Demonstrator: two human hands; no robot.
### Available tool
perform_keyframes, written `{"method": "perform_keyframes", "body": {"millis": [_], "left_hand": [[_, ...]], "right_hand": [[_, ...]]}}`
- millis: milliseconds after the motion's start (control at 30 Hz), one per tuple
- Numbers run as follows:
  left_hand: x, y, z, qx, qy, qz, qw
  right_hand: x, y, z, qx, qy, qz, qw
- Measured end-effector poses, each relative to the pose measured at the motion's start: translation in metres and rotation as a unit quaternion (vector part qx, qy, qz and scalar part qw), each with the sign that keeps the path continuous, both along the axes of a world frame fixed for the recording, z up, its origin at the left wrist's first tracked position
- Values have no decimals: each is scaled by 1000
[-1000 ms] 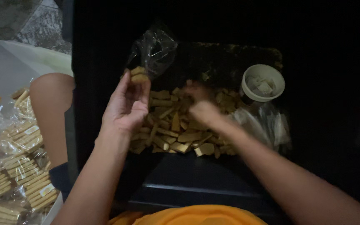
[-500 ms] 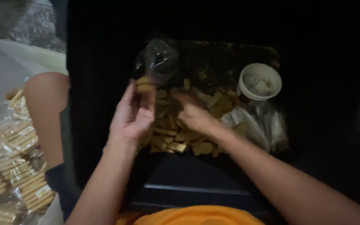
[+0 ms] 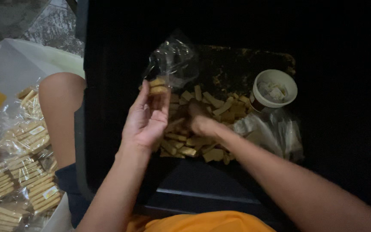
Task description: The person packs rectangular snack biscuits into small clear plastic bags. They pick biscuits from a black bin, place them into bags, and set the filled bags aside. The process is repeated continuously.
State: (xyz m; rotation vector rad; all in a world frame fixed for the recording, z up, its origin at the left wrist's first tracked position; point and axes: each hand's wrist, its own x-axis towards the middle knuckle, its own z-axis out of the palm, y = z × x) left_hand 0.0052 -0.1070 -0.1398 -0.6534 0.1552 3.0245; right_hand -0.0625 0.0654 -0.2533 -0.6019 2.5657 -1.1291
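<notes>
My left hand (image 3: 147, 117) is raised over a dark tray (image 3: 254, 60) and pinches a small stack of golden rectangular biscuits (image 3: 157, 86) together with a clear plastic bag (image 3: 173, 58) that stands up behind them. My right hand (image 3: 200, 122) reaches down into the loose pile of biscuits (image 3: 194, 137) in the tray, its fingers curled among the pieces; whether it grips one is hidden in the dim light.
A small white cup (image 3: 275, 89) with pale pieces stands at the tray's right. Crumpled clear bags (image 3: 275, 133) lie beside it. At the left, several sealed packs of biscuits (image 3: 18, 167) are heaped on a white sheet, next to my bare knee (image 3: 61, 111).
My right hand has dropped from near the left hand down into the biscuit pile. The left hand has stayed raised with the stack and bag.
</notes>
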Motion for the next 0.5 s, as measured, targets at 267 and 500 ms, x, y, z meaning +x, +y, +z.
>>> {"method": "perform_keyframes", "body": {"millis": [267, 500], "left_hand": [[5, 4, 3, -16, -36, 25, 999], [1, 30, 9, -5, 54, -21, 998]], "right_hand": [[22, 54, 133, -236, -40, -211, 948], [50, 63, 200, -229, 175, -233, 929]]}}
